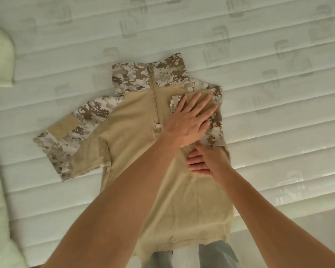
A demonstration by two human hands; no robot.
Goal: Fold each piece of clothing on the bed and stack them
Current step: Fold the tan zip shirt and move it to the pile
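Pressing the folded sleeve (pixel 214 117), our left hand (pixel 190 120) lay flat, fingers straight, on the shirt (pixel 132 132). Our right hand (pixel 207 161) rested open just below it.

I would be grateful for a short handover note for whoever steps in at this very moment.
Left hand: open, fingers flat, pressing the folded-in camouflage sleeve onto the chest.
Right hand: open, resting flat on the shirt just below the left hand.
The tan zip-neck shirt with camouflage collar and sleeves lies front up on the white quilted mattress, hem towards the person.
Done: one sleeve folded in.
Left: the other camouflage sleeve is spread out; fold it in, fold the body, then stack. A pale cream fabric lies at the frame's left edge; I cannot tell what it is.
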